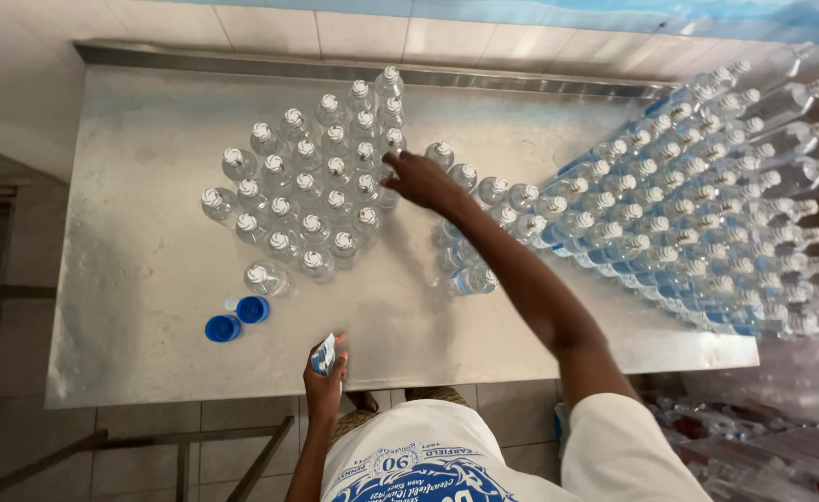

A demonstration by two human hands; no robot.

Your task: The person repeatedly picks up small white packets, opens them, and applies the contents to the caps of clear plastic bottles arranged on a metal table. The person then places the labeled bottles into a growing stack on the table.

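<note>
Steel tabletop (149, 279) crowded, my right hand (419, 178) closes its fingers on a clear bottle (388, 195) beside the packed cluster, which a careless nudge might topple, while my left hand (324, 376) pinches a small label (324, 354).

Small blue-and-white labels (324, 354) in the left hand (326, 381), near the table's (131, 279) front edge.

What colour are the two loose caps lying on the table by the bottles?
Blue; the two loose caps show clearly in the head view.
</note>
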